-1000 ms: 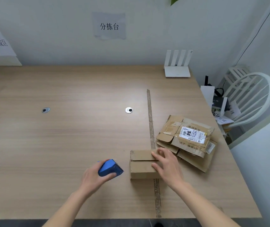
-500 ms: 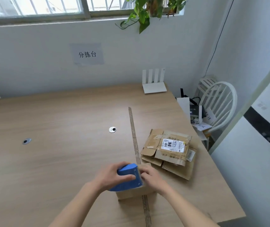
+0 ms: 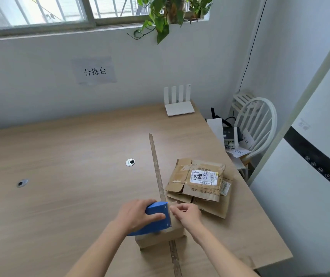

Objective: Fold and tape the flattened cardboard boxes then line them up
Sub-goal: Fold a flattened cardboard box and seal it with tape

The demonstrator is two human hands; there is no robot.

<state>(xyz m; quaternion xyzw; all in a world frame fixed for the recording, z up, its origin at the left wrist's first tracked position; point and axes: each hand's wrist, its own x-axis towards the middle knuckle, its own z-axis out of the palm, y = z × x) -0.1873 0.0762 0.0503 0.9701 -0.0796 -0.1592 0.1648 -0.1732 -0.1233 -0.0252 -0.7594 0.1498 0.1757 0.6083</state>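
A small folded cardboard box (image 3: 160, 237) stands near the table's front edge, on a strip of brown tape (image 3: 156, 166) stuck along the tabletop. My left hand (image 3: 138, 213) grips a blue tape dispenser (image 3: 156, 218) and holds it on top of the box. My right hand (image 3: 188, 215) is right beside the dispenser's front edge, fingers pinched together; the tape end between them is too thin to make out. A pile of flattened cardboard boxes (image 3: 198, 184) with shipping labels lies to the right of the strip.
A white router (image 3: 179, 105) stands at the table's far right corner. Two round metal grommets (image 3: 130, 162) sit in the wooden table (image 3: 60, 156). A white chair (image 3: 256, 124) with papers and a white appliance (image 3: 310, 186) stand past the right edge.
My left hand lifted the dispenser from the table onto the box. My right hand left the box top and came to the dispenser's front edge. The view tilted upward.
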